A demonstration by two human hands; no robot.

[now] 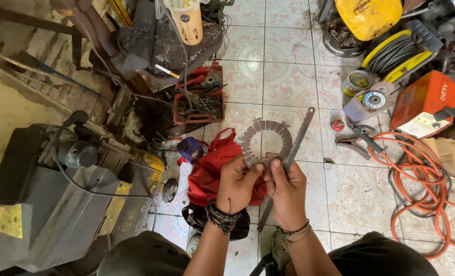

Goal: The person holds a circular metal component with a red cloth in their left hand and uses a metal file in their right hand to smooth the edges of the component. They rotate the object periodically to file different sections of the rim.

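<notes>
A flat grey metal ring [266, 140] made of several small plates lies fanned out just past my fingers. My left hand [235, 185] pinches its near edge from the left. My right hand [287, 191] pinches the same near edge from the right, thumbs almost touching. A long flat metal bar [300, 137] runs diagonally on the tiled floor under my right hand. A red cloth bag [210, 171] lies beneath my left hand. Both wrists wear dark bracelets.
A red tray of tools [199, 99] sits ahead left. A grey machine [48, 199] fills the left. An orange hose [422, 179], an orange welder box [426, 102], a yellow cable reel [396, 53] and grinding discs [368, 99] crowd the right.
</notes>
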